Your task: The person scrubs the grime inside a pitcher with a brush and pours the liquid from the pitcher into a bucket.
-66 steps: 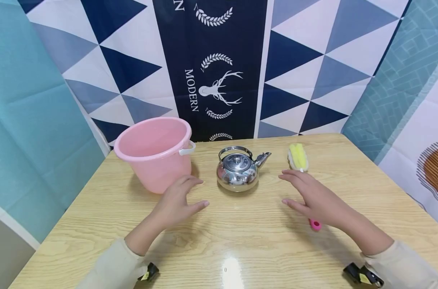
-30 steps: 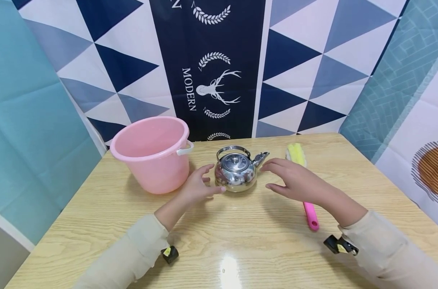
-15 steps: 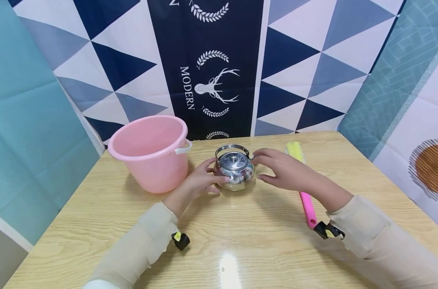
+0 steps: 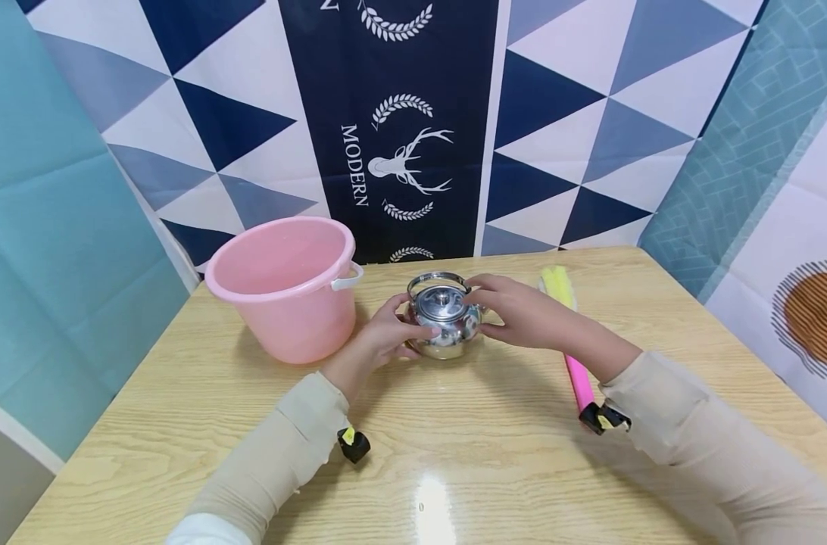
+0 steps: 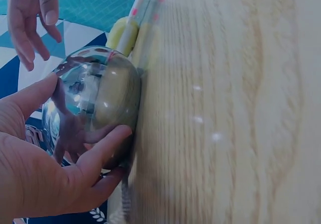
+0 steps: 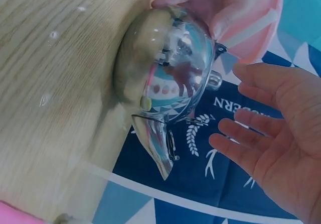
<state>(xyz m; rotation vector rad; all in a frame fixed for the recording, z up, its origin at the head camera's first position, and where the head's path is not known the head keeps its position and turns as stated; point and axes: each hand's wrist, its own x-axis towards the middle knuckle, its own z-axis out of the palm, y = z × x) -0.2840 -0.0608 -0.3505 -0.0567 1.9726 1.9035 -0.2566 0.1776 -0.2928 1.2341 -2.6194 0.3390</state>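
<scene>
A shiny steel kettle [image 4: 447,345] sits on the table at the middle back, its lid on and its arched handle up. My left hand [image 4: 386,331] holds the kettle's left side, thumb across the front and fingers around the belly, as the left wrist view shows. At the lid's right side hovers my right hand [image 4: 522,312], fingers spread and slightly bent. In the right wrist view the right hand [image 6: 286,138] is apart from the lid knob [image 6: 214,80], with nothing in its grasp. The spout [image 6: 155,146] shows there but is mostly hidden by this hand in the head view.
A pink bucket [image 4: 304,322] with a white handle [image 4: 347,278] stands left of the kettle. Under the right forearm lies a brush with a yellow head [image 4: 558,286] and pink handle [image 4: 579,382]. Patterned cloth hangs behind the wooden table [image 4: 427,439].
Both hands have moved inward and forward to the kettle. The left hand has taken hold of its side; the right has come over the spout toward the lid. The kettle stays in place.
</scene>
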